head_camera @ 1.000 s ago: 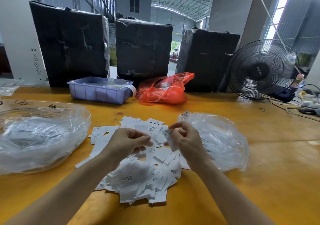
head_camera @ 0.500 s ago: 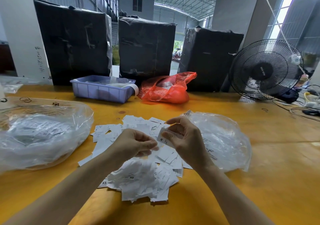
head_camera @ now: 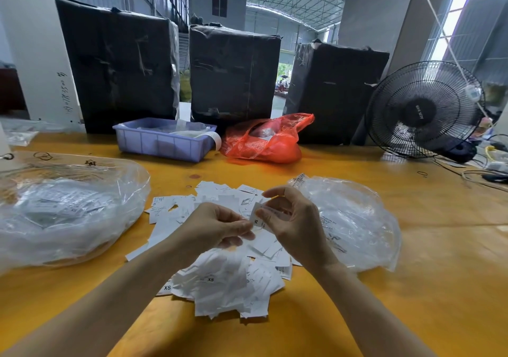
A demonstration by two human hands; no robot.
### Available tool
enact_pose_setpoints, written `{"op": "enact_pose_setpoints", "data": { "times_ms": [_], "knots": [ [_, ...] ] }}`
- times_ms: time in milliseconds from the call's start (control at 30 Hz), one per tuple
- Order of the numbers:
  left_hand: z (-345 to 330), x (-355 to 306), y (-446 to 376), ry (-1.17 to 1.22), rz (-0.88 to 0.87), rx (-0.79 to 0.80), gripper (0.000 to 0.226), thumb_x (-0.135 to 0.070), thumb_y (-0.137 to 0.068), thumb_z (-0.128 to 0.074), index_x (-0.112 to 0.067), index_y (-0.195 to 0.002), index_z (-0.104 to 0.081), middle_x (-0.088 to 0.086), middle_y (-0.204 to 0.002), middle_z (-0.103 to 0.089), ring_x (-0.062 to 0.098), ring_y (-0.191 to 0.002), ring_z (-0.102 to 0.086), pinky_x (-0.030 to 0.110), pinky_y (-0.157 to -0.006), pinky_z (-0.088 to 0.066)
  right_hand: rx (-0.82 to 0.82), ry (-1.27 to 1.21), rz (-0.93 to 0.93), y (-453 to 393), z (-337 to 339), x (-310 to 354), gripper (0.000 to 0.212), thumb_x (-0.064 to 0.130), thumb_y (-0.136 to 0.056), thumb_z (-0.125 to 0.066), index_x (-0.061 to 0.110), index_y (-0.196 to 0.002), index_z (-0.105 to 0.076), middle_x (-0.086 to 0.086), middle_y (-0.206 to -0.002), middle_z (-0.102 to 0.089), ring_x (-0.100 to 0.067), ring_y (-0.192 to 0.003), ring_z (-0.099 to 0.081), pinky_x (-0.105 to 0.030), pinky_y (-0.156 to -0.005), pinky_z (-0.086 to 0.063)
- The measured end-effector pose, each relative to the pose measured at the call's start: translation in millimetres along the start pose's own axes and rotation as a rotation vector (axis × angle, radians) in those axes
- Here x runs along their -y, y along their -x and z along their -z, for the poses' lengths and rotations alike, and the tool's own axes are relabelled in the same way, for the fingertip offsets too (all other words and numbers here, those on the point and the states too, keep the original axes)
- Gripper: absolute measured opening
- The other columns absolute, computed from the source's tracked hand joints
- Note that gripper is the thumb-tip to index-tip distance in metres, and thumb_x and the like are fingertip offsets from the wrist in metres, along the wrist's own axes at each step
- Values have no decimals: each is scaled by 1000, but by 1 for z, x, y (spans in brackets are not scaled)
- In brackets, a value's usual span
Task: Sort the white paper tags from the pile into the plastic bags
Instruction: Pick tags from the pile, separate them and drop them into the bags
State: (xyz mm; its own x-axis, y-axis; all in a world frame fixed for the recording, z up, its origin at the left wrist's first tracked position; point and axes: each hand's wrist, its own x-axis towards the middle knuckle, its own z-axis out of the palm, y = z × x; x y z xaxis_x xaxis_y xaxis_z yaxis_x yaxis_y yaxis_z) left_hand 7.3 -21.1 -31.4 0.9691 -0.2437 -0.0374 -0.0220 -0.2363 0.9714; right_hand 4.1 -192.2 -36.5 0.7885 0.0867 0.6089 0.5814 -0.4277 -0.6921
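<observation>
Our right-hand fingers point(head_camera: 264, 214) pinch 1 white paper tag point(head_camera: 258, 219) marked "M", thumb and forefinger closed on its upper edge while the other fingers arch loosely above it. Our left-hand fingers point(head_camera: 242, 226) curl inward with the tips meeting the tag's lower corner, so the left hand point(head_camera: 217, 227) and the right hand point(head_camera: 295, 223) hold the same tag between them, raised just above the pile of tags point(head_camera: 220, 274).

We judge this to be the reading step: the tag is turned so its size letter shows, and the bag has not yet been chosen. Tags at the pile's near edge read "XS", so sizes are mixed.

From the hands, 1 clear plastic bag point(head_camera: 354, 219) lies at 3 o'clock, just beside the right wrist, holding few tags. A fuller clear plastic bag point(head_camera: 63, 211) lies at 9 o'clock, well apart on the yellow bench point(head_camera: 426, 288).

The next move calls for 1 hand to let go and the other to carry the tag to the bag's mouth; which bag takes "M" we cannot tell. The thin film may need lifting open, and paper this light could slip or drag a neighbour along.

At 12 o'clock, far back, stand a purple bin point(head_camera: 162, 143) and a red bag point(head_camera: 264, 143).
</observation>
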Motion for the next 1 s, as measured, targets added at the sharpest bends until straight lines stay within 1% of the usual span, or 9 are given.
{"op": "enact_pose_setpoints", "data": {
  "times_ms": [100,167,233,333,467,633,800,833,1000],
  "knots": [
    [0,0,0,6,2,-6,8,-19,-83,-69,-12,-84,-73,3,-81,-75,6,-62,-65,23,-69,-54,-35,-24,4,-1,2,0,25,6,-78,-75,12,-98,-61,-6,-84,-69,-13,-82,-69,-24,-77,-57],
    [0,0,1,22,-1,-14,8,-19,-83,-69,-12,-83,-73,3,-80,-75,5,-60,-65,19,-62,-54,-20,-16,-8,-1,3,0,25,7,-78,-75,12,-99,-61,-6,-84,-70,-13,-83,-69,-31,-77,-58],
    [-1,-1,1,34,-1,-22,8,-19,-84,-69,-11,-82,-73,4,-79,-75,5,-59,-64,17,-60,-54,-15,-12,-18,-1,2,0,25,7,-78,-75,12,-99,-62,-7,-84,-71,-15,-83,-69,-38,-77,-58],
    [0,-1,0,42,2,-21,8,-17,-84,-69,-11,-83,-73,4,-79,-75,6,-59,-64,17,-60,-54,-47,-53,-23,-1,3,1,24,8,-79,-74,13,-97,-61,-10,-81,-70,-18,-81,-69,-41,-75,-57],
    [0,-1,1,47,3,-19,8,-17,-84,-69,-10,-85,-73,5,-79,-75,6,-59,-65,18,-61,-55,-37,-48,-15,-1,4,1,24,8,-79,-74,15,-96,-59,-9,-79,-70,-16,-79,-69,-39,-74,-58],
    [0,-1,1,50,6,-17,9,-18,-84,-69,-10,-84,-72,5,-79,-75,6,-59,-65,17,-59,-54,-25,9,15,0,0,-1,24,8,-79,-74,10,-99,-62,-5,-80,-70,-13,-79,-69,-35,-74,-58],
    [0,-1,0,39,10,-11,8,-20,-83,-70,-12,-83,-73,4,-79,-75,6,-61,-66,19,-64,-56,-52,32,68,0,-1,-2,24,7,-79,-75,7,-99,-63,-4,-80,-70,-3,-77,-68,-17,-73,-55],
    [0,0,0,39,10,-12,8,-20,-83,-70,-12,-83,-73,4,-79,-75,6,-61,-66,19,-64,-56,-51,39,75,0,-1,-2,24,7,-79,-75,7,-99,-63,-4,-79,-70,-3,-77,-68,-16,-73,-55],
    [1,0,0,28,2,-19,8,-20,-83,-69,-13,-83,-73,4,-80,-75,5,-59,-66,15,-56,-52,-14,69,83,1,-1,-4,24,9,-80,-74,9,-100,-62,-4,-80,-71,-10,-76,-69,-26,-71,-57]
  ]
}}
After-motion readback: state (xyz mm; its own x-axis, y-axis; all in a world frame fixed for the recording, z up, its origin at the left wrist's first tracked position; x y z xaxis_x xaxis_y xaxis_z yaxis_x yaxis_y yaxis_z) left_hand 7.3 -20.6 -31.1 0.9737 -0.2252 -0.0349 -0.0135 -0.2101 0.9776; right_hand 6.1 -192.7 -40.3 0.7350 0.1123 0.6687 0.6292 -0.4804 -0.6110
